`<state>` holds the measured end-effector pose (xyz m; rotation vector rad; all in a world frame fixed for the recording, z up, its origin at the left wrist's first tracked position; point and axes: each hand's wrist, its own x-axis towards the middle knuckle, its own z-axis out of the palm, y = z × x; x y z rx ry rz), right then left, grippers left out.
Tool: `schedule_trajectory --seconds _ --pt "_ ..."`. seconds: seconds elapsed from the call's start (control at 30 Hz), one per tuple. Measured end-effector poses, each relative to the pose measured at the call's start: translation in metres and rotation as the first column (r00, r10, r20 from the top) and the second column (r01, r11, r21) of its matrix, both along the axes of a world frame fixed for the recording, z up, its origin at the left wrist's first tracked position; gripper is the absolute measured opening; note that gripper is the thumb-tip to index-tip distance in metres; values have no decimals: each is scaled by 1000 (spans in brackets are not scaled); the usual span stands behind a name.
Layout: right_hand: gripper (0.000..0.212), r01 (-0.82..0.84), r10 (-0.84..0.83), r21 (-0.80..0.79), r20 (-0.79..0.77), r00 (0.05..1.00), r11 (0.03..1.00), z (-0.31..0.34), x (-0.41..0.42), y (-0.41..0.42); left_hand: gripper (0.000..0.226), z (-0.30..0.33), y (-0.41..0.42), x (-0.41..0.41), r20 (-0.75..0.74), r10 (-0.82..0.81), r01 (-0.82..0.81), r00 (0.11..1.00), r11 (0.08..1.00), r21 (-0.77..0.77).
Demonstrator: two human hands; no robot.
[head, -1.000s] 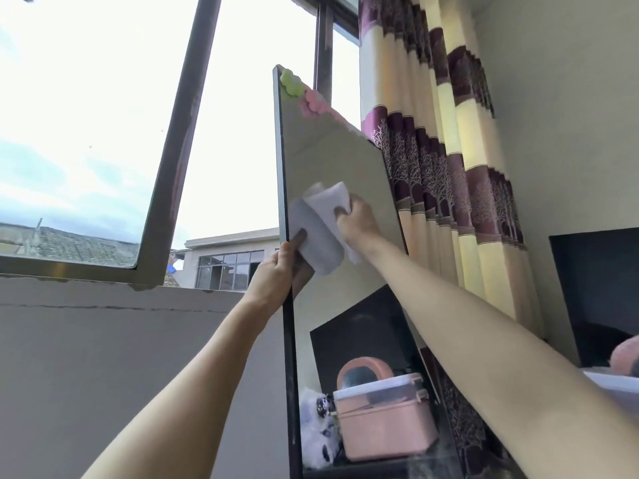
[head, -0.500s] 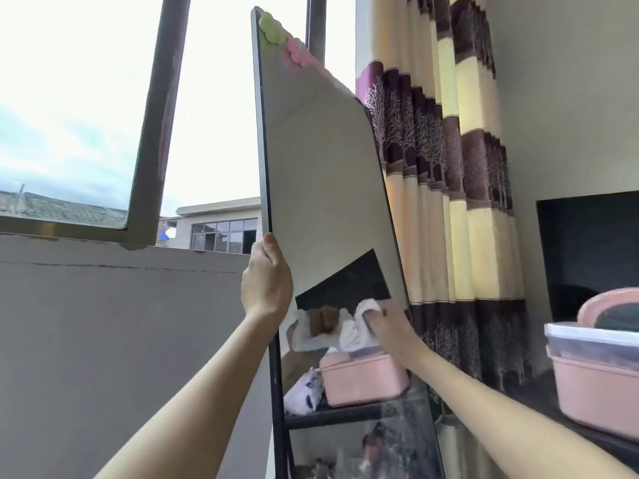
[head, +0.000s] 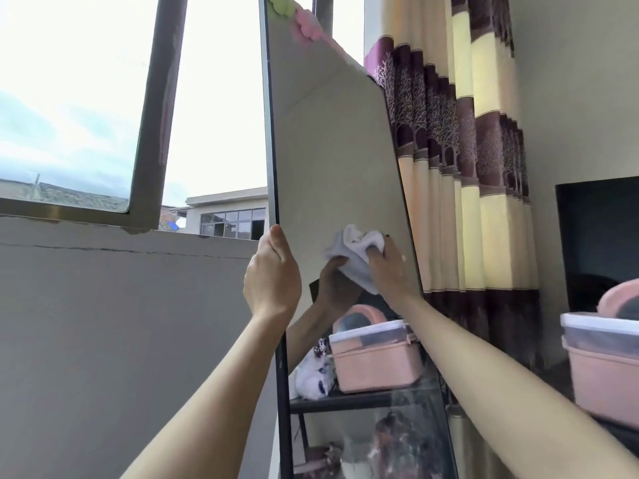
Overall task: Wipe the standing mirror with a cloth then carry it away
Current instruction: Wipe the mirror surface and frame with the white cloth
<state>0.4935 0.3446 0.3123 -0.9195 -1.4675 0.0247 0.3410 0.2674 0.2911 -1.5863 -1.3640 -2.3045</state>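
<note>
So the standing mirror (head: 332, 160) is upright in front of the window (head: 138, 108), turned at an angle so its glass faces right, with its black left edge running pretty much straight up the middle of the view. The left hand (head: 271, 276) grips that left edge about halfway up, fingers wrapped around the frame and the thumb pointing up along it. The right hand (head: 389, 271) is closed on a bunched-up white cloth (head: 356, 252) and presses it flat against the glass, just to the right of the left hand and close to the mirror's right edge. You can see the hand and the cloth doubled in the reflection right beside them. The top corner of the mirror has some green and pink decorations (head: 294, 19) stuck on it. Lower in the glass there's a reflection of a pink storage box with a clear lid sitting on a dark shelf, plus a small white plush thing next to it. The real pink box (head: 601, 371) sits over at the right edge of the view, in front of a dark screen (head: 598, 243). Behind the mirror hangs a striped curtain (head: 460, 160) in cream, yellow and dark purple, and below the window there's a plain grey wall (head: 114, 340).
</note>
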Motion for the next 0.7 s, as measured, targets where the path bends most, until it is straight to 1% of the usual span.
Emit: schedule_trajectory --seconds 0.07,0.2,0.27,0.33,0.37,0.4,0.5,0.57,0.63,0.7 --pt "13 -108 109 21 -55 992 994 -44 1 -2 55 -1 0 -2 8 12 -12 1000 1000 6" --pt "29 -166 166 -14 35 985 986 -133 8 -18 54 -1 0 -7 30 33 -33 999 999 9" --pt "28 -200 206 -88 72 976 976 -163 14 -32 54 0 -3 -7 34 35 -35 999 999 1" --pt "27 -166 192 -178 139 972 970 -172 25 -42 55 0 -3 -6 31 23 -23 999 999 -23" --pt "27 -138 171 -208 150 974 968 -169 31 -45 56 -1 -4 -6 31 15 -14 999 999 -39" --pt "26 -117 147 -199 139 979 973 -162 37 -45 56 -2 -5 -5 24 24 -22 999 998 -52" --pt "27 -23 30 -112 68 997 993 -120 51 -34 56 -8 -5 -6 15 54 -53 998 996 -65" --pt "18 23 -21 -64 40 999 998 -84 55 -24 55 -8 -3 -6 16 46 -45 999 997 -57" --pt "14 81 -82 -27 -24 996 996 -49 54 -12 56 -6 -3 1 28 35 -33 999 998 -57" --pt "22 191 -195 -45 -81 977 980 -22 49 -3 56 -7 -6 -1 50 42 -39 998 997 -63"
